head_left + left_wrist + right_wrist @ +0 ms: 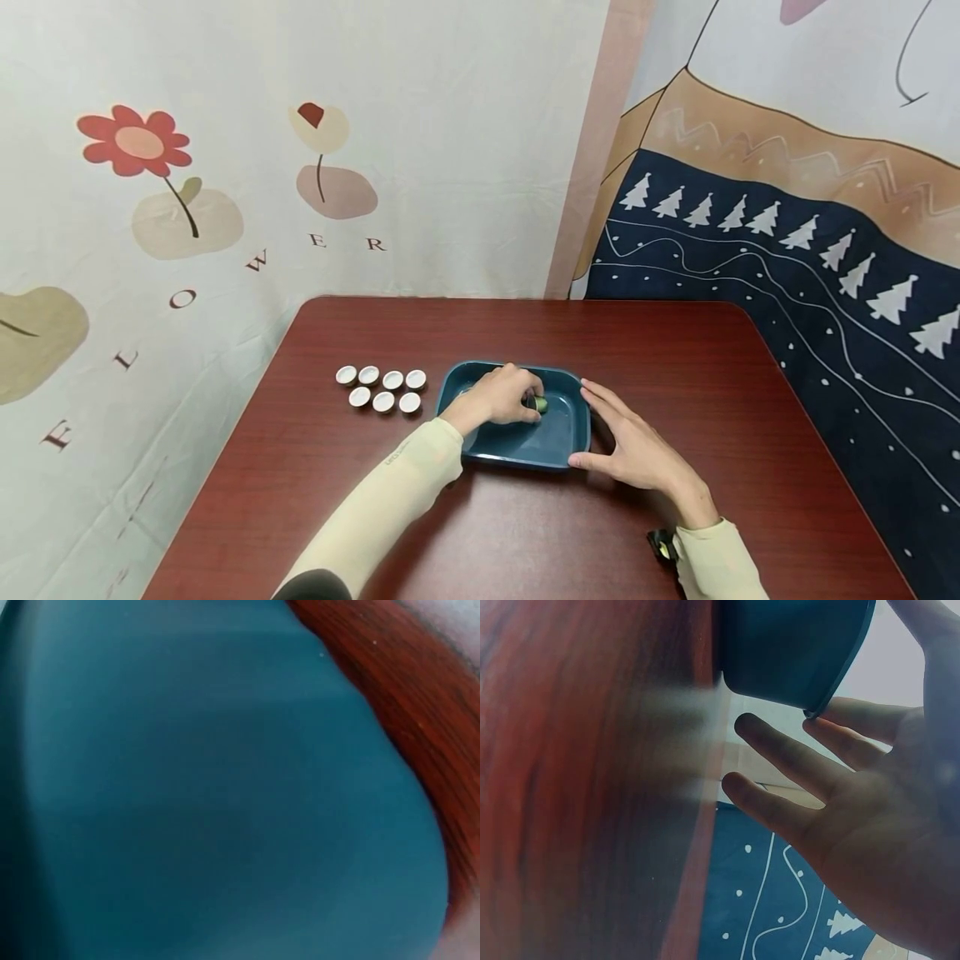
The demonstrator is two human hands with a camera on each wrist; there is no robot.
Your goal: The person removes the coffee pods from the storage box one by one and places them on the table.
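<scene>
A dark teal rectangular tray (525, 458) stands on the table. My left hand (498, 396) reaches into it, fingers curled round a small round green object (541, 404), mostly hidden by the fingers; its exact kind is unclear. The left wrist view is filled by the tray's smooth surface (225, 787), and neither fingers nor object appear there. My right hand (637, 446) is at the tray's right end, its spread fingers and thumb along the rim. From the right wrist, that hand (870, 802) shows long, fairly straight fingers, some touching the tray's rim (810, 712).
Left of the tray, several small round pieces with white tops (383, 402) stand in two rows on the reddish-brown table (525, 542). A flower-printed curtain (450, 150) and a dark tree-patterned one (712, 242) hang behind the table.
</scene>
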